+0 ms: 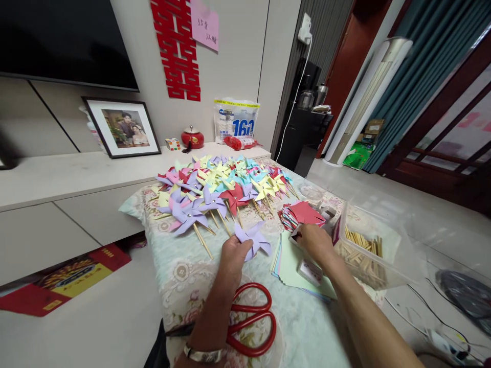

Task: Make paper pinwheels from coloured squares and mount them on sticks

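Two hands: left (232, 251) pinches a purple pinwheel (253, 238); right (315, 240), unclear, beside stick-filled tub (399, 255).

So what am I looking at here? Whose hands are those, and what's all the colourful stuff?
The camera sits on a person's head, looking down at their own two hands. The left hand holds a purple paper pinwheel. The right hand reaches to a small box by a stack of red paper. On the table lie many finished pinwheels, red scissors, pale paper sheets and a clear tub of wooden sticks.
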A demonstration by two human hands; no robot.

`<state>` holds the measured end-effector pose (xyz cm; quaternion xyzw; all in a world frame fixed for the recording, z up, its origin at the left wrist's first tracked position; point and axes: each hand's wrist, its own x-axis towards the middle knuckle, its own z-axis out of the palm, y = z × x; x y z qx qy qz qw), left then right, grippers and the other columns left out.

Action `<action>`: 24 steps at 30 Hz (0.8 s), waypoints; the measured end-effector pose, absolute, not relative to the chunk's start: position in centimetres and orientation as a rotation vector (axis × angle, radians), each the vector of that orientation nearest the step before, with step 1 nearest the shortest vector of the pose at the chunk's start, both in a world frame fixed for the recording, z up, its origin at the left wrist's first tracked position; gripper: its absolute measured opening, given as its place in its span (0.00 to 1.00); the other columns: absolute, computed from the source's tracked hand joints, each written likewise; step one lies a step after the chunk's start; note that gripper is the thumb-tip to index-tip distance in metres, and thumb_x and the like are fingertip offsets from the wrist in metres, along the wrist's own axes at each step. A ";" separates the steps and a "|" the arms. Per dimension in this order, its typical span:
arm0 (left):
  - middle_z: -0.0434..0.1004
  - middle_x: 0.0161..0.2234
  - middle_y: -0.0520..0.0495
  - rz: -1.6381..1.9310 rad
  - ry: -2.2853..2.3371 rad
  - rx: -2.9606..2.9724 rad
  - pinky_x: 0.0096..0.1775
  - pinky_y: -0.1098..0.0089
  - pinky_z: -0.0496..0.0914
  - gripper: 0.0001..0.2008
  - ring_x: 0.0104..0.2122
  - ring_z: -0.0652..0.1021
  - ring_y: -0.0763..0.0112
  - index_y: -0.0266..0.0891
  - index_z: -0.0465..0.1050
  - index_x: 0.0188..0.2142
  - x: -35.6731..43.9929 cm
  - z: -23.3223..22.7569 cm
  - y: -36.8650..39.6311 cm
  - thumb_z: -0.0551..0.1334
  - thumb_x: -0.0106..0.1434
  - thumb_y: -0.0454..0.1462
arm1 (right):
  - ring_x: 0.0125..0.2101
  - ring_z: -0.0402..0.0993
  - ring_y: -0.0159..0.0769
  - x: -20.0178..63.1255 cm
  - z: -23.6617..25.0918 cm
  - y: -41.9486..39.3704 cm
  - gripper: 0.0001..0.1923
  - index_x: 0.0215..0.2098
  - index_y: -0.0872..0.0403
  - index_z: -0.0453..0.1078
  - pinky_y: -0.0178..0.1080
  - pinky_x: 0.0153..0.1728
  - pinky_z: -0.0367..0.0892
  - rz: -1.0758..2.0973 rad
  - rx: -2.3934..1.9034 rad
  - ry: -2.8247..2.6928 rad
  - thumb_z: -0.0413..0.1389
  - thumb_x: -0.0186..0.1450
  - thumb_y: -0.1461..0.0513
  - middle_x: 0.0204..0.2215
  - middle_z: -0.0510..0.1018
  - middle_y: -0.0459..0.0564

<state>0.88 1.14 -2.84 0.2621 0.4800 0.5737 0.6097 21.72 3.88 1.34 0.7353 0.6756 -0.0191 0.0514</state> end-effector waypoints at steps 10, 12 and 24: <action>0.80 0.22 0.49 1.325 1.094 0.609 0.27 0.73 0.70 0.09 0.21 0.76 0.72 0.33 0.78 0.30 0.8 -2.9 1.1 0.66 0.46 0.32 | 0.37 0.80 0.48 22.0 1.6 4.4 0.14 0.36 0.55 0.80 0.37 0.28 0.60 -0.201 2.285 2.080 0.53 0.57 0.68 0.36 0.83 0.61; 0.81 0.23 0.49 1.324 1.092 0.607 0.28 0.72 0.71 0.09 0.22 0.76 0.71 0.32 0.78 0.31 0.8 -3.0 1.1 0.67 0.46 0.32 | 0.35 0.80 0.47 22.2 1.9 4.2 0.14 0.36 0.54 0.80 0.37 0.27 0.58 -0.215 2.306 2.104 0.53 0.57 0.67 0.34 0.84 0.59; 0.80 0.23 0.50 1.359 1.099 0.589 0.27 0.73 0.71 0.11 0.21 0.76 0.72 0.33 0.77 0.32 0.8 -3.1 1.2 0.67 0.46 0.34 | 0.27 0.75 0.38 20.1 4.9 3.4 0.06 0.24 0.53 0.68 0.35 0.25 0.59 -0.473 2.490 2.499 0.52 0.57 0.66 0.24 0.80 0.51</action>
